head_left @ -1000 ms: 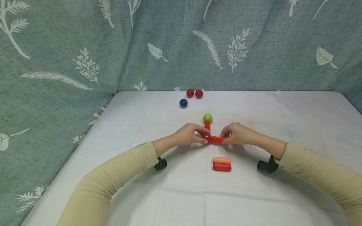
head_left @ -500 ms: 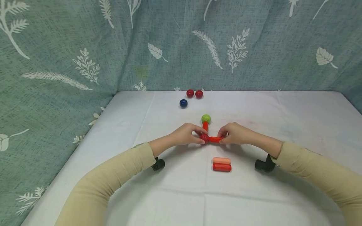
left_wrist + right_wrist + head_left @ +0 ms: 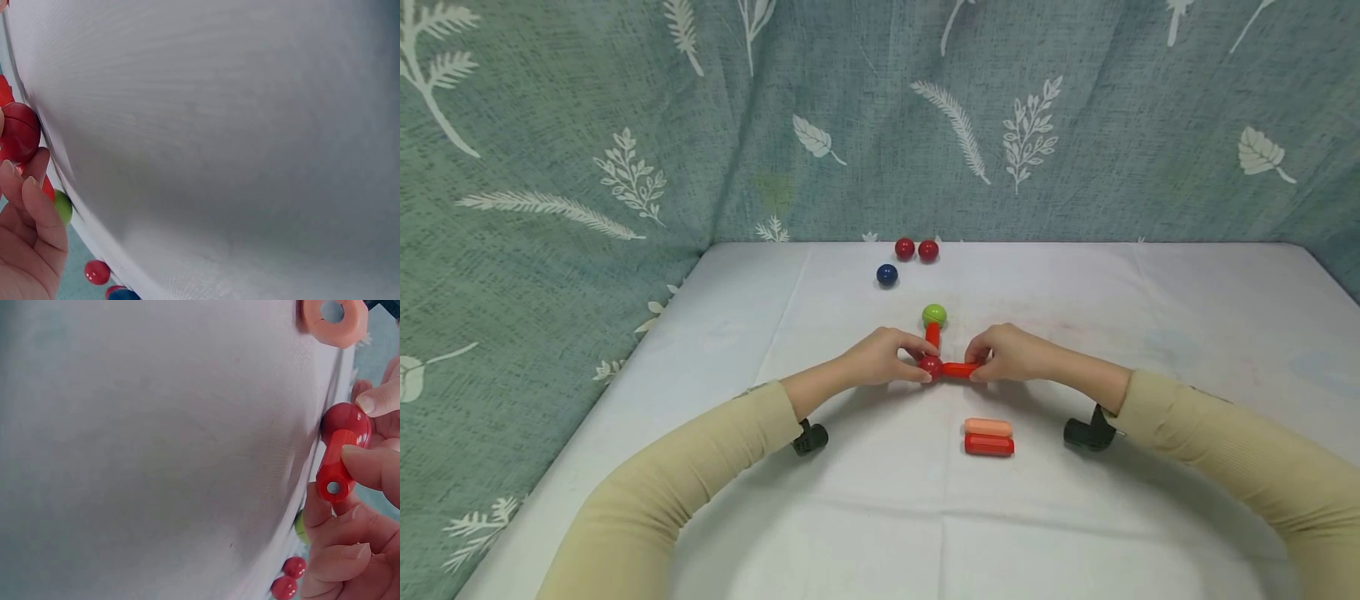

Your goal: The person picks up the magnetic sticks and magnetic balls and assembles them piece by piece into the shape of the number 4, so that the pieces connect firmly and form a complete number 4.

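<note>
Bench (image 3: 850, 533), middle: left hand (image 3: 880, 357), fingers pinching red ball (image 3: 931, 367); right hand (image 3: 1011, 354), fingers pinching red rod (image 3: 957, 371) against it. Green ball (image 3: 934, 315) beyond; coral rod (image 3: 988, 427) nearer; blue ball (image 3: 887, 275) farther back.

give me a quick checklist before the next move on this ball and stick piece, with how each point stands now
1. Left hand holding the red ball: ok, pinched.
2. Right hand holding the near red stick: ok, thumb and fingers on it.
3. That stick fully seated in the ball: cannot tell; they meet, but depth is hidden.
4. A ball on that stick's other end: not ok, its hole is bare.
5. Green ball at the far red stick's end: ok.
6. Pink stick and loose red stick nearby: ok, side by side.
</note>
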The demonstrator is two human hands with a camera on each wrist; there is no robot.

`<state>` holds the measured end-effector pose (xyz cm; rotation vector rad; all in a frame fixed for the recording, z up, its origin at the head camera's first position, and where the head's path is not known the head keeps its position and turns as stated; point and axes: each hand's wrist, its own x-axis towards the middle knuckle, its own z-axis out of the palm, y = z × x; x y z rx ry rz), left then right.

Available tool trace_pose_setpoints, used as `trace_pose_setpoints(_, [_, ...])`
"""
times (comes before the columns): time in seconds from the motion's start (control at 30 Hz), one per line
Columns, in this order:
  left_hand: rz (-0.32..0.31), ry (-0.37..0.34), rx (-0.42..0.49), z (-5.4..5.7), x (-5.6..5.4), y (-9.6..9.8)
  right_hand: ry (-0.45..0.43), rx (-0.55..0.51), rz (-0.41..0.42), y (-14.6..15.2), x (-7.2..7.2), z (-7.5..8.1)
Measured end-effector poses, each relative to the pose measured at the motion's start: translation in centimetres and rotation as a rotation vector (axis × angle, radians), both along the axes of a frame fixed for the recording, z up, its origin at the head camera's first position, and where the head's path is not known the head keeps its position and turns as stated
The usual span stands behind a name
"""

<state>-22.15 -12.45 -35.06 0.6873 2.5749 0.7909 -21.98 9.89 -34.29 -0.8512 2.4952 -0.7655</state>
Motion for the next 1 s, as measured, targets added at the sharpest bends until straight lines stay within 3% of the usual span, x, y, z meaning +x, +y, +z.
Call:
trace_pose_setpoints(0.73, [0.04,-0.016,-0.002,-0.2,0.1,-0.1,-0.02,0.02,-0.042,-0.1,-0.3,0.2])
trace_pose_setpoints(1.0, [0.04,-0.019,0.004,-0.2,0.2,-0.2,-0.122,-0.002,-0.182,0.6,-2.2,2.1])
